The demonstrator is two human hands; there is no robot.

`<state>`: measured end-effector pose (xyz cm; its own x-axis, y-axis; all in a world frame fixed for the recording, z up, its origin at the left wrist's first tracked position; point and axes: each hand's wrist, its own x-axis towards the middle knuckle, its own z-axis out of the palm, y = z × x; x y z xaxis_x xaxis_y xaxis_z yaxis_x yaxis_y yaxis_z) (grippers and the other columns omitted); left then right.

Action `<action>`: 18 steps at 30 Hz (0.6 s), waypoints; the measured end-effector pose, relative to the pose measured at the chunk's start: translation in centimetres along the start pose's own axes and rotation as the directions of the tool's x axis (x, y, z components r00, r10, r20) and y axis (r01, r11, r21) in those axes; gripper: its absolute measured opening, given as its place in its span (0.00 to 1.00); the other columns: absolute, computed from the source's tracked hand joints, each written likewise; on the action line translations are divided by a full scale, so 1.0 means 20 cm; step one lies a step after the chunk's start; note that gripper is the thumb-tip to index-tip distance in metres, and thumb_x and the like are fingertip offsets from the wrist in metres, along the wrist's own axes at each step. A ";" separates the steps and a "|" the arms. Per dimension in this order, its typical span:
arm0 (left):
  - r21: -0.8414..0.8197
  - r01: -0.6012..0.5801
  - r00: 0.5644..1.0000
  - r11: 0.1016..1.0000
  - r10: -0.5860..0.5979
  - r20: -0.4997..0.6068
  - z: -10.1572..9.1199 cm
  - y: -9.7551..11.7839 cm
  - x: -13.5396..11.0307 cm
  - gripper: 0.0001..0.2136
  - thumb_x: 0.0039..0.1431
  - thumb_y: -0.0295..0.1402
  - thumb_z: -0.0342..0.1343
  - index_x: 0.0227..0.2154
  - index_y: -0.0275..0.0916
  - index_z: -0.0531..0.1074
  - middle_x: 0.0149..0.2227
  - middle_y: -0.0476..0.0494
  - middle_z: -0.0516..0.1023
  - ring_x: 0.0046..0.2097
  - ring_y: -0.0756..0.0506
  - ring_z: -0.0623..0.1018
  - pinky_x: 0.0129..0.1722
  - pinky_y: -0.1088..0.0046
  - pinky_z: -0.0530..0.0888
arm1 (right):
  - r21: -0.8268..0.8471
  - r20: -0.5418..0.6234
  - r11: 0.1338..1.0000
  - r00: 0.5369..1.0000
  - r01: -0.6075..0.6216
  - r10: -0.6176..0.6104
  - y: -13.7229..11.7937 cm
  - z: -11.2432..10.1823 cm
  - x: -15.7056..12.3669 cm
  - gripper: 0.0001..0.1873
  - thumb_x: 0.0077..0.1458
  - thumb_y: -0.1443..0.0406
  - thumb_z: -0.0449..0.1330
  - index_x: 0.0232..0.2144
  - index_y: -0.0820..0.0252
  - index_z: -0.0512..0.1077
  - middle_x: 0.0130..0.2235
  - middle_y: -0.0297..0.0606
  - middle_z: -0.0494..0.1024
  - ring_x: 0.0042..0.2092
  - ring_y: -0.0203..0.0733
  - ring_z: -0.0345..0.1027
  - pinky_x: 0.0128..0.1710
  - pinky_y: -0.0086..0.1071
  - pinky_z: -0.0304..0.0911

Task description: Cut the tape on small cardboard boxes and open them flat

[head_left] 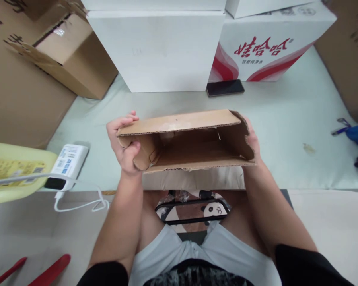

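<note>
A brown cardboard box is held up in front of me, its open side facing me and its inside dark with nothing visible in it. Its cut edges look ragged, with a notch on the right side flap. My left hand grips the left end, thumb on the inner side and fingers around the outside. At the other end my right hand clasps the right wall from outside, its fingers mostly hidden behind the cardboard.
On the pale green cover stand a large white box and a printed water carton, with a black phone before them. Another cardboard box is back left. A white power bank with a cable lies beside a yellow bottle.
</note>
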<state>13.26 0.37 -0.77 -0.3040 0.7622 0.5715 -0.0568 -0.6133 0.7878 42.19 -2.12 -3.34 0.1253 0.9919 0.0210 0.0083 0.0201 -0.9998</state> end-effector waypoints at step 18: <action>-0.133 0.434 0.867 0.891 -0.373 0.329 -0.01 0.01 0.00 0.40 0.28 0.49 0.77 0.51 0.61 0.75 0.63 0.49 0.72 0.72 0.31 0.63 0.68 0.50 0.67 | -0.074 -0.165 0.969 0.961 -0.237 0.223 0.05 -0.12 -0.04 0.16 0.55 0.49 0.65 0.36 0.53 0.75 0.37 0.38 0.78 0.44 0.54 0.73 0.45 0.53 0.74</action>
<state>12.98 0.21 -0.68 0.0706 0.9581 0.2777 -0.3092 -0.2437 0.9192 44.41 -3.29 -4.33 0.2854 0.9370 -0.2014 0.0514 -0.2248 -0.9730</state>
